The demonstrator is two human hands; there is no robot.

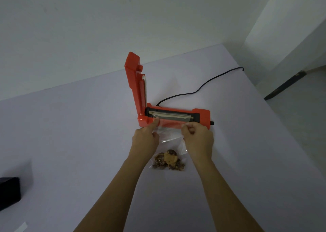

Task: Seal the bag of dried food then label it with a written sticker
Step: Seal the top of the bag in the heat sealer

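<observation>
An orange heat sealer (202,116) lies in the middle of the white table (70,134), its lid (135,83) raised upright at the left end. A clear plastic bag (170,134) lies in front of it, with brown dried food (169,160) bunched at its near end. The bag's open edge rests across the sealer's sealing strip (172,116). My left hand (145,138) pinches the bag's left edge by the sealer. My right hand (198,137) pinches the right side of the bag's mouth.
A black power cord (202,85) runs from the sealer's back toward the table's far right corner. A black box (8,191) sits at the left edge. A white paper strip (22,228) lies near the front left. Walls stand behind the table.
</observation>
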